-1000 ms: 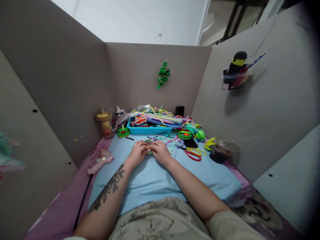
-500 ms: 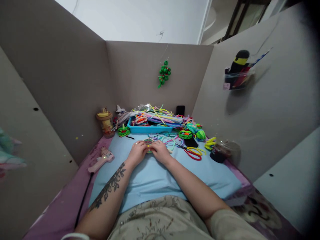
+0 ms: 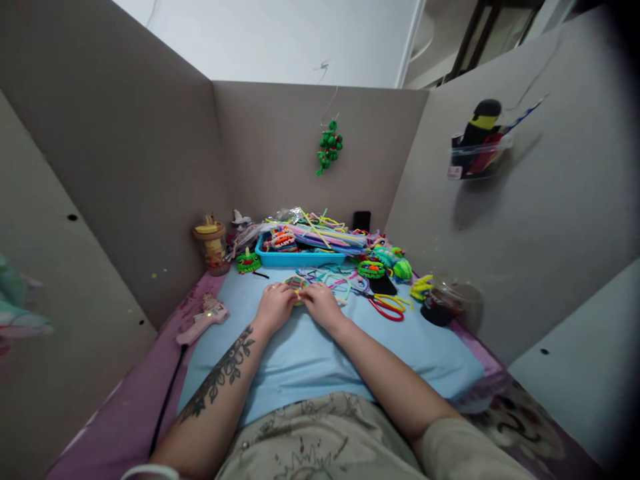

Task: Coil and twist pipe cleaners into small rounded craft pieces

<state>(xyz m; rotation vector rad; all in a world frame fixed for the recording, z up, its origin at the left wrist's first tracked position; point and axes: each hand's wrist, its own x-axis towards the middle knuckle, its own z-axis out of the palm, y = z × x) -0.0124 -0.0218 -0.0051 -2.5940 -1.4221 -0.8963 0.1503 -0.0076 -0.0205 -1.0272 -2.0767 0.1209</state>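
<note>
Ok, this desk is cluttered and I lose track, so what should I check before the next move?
1. Both hands on the work: left hand and right hand meet on the coiled piece. Ok.
2. Piece supported: it rests over the blue cushion. Ok.
3. Grip firmness: the fingers hide it. Cannot tell.
4. Glue gun apart from the left hand, lying off the cushion. Ok.
5. Scissors beside the right hand, untouched. Ok.
6. Dark cup sealed: cannot tell.
</note>
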